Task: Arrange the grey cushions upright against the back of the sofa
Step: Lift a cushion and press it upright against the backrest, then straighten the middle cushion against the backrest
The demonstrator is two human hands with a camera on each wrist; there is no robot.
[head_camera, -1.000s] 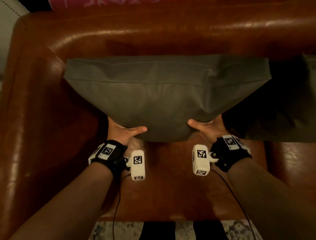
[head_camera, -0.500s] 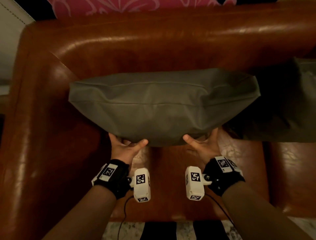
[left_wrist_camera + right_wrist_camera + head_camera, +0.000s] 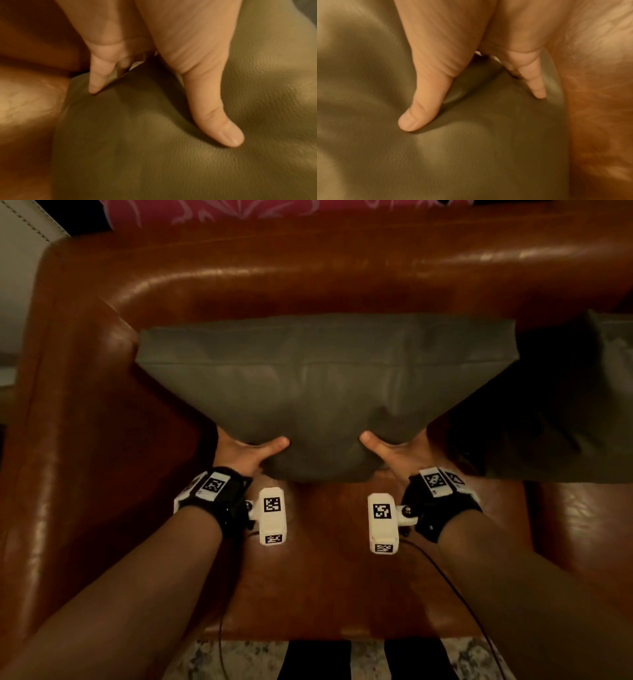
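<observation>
A large grey cushion (image 3: 325, 385) stands tilted on the brown leather sofa, its top edge near the sofa back (image 3: 308, 278). My left hand (image 3: 250, 451) and right hand (image 3: 394, 451) grip its lower edge side by side. In the left wrist view the thumb (image 3: 214, 115) presses into the cushion's front (image 3: 171, 162) while the fingers curl behind the edge. In the right wrist view the thumb (image 3: 423, 105) dents the grey cover (image 3: 471, 162) the same way. A second grey cushion (image 3: 555, 412) leans at the right, partly behind the first.
The sofa's left armrest (image 3: 68, 440) rises close beside the held cushion. Bare leather seat (image 3: 325, 570) lies between my forearms. A pink patterned cloth (image 3: 274, 210) shows behind the sofa back, and a stone-patterned floor (image 3: 239, 659) shows below the seat's front edge.
Half a second ago the cushion sagged lower and flatter toward me. Both hands have since pushed its lower edge forward, and it stands steeper near the sofa back.
</observation>
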